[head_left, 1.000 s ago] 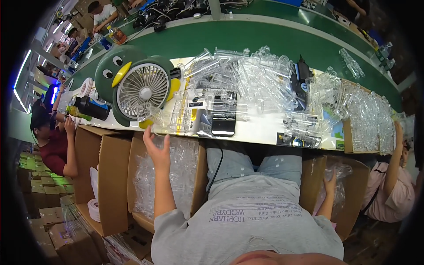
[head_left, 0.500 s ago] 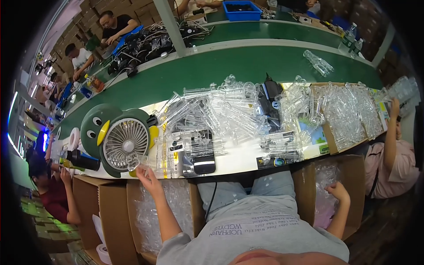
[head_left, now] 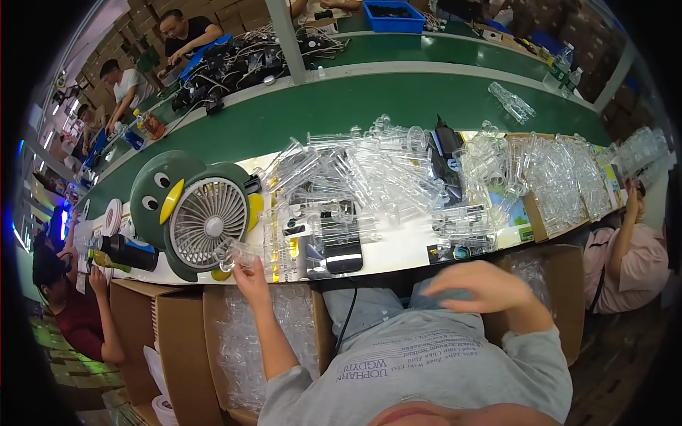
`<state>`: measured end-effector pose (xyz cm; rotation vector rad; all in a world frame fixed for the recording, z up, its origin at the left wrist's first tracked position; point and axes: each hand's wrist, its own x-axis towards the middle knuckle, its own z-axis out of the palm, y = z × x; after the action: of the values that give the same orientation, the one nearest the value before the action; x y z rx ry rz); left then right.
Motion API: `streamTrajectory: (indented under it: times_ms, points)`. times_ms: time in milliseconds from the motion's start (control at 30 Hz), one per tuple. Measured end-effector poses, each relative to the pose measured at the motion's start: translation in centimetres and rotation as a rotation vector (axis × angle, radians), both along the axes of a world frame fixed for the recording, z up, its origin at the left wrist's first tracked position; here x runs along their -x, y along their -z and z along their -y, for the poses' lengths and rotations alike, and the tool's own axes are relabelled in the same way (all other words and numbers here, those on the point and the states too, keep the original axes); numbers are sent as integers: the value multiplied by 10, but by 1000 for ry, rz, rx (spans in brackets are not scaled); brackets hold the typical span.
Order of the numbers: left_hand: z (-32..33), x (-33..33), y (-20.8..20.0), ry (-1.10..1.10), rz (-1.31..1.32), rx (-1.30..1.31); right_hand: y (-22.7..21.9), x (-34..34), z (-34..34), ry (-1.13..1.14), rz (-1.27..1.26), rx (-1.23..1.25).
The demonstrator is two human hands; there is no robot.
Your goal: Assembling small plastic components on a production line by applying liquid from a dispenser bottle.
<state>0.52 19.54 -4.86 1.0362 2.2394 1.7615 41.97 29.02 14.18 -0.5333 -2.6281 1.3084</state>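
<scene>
My left hand [head_left: 253, 281] is closed on a clear tube-shaped piece [head_left: 231, 255] at the front edge of the bench, just below the penguin-shaped fan [head_left: 206, 220]. Over my lap, my right hand [head_left: 486, 287] is slightly blurred, its fingers stretched to the left with nothing visible in them. A heap of similar clear tubes [head_left: 369, 167] covers the middle of the bench. Several more tubes [head_left: 272, 245] lie in a stack to the right of the fan. A black phone [head_left: 342, 245] lies beside that stack, near the front edge.
Below the bench, open cartons [head_left: 266, 348] hold clear pieces. A cardboard tray [head_left: 565, 184] of tubes is at the right, by a co-worker [head_left: 625, 266]. Rolls of tape [head_left: 112, 216] and a dark cylinder [head_left: 128, 252] stand left of the fan. One bundle [head_left: 511, 103] lies on the green belt.
My right hand has moved left from the right-hand carton to over my lap, its fingers extending. My left hand has shifted slightly right, still with the clear tube.
</scene>
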Motion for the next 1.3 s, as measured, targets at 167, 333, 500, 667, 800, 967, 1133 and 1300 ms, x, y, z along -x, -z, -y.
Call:
streamTrajectory:
  times_ms: [167,333,500,667,800,967,1133,1300]
  points:
    - [-3,0,6,-16,16,34,67,133,8,-94,-294,-356]
    - [2,-9,3,33,71,-177,109,217,15,-120,-341,-736]
    - [6,0,8,117,159,-217,126,244,8,-157,-320,-784]
    - [-2,-9,0,18,147,-277,109,251,4,-88,-304,-726]
    - [-10,-3,12,-112,27,-246,120,260,-3,184,-437,-775]
    - [-5,21,28,-53,-231,-306,155,293,-4,148,-268,-699]
    - [-56,-1,26,320,-52,-438,130,278,-9,198,-304,-613]
    - [-72,-32,-5,416,-212,-538,99,262,6,221,-415,-238]
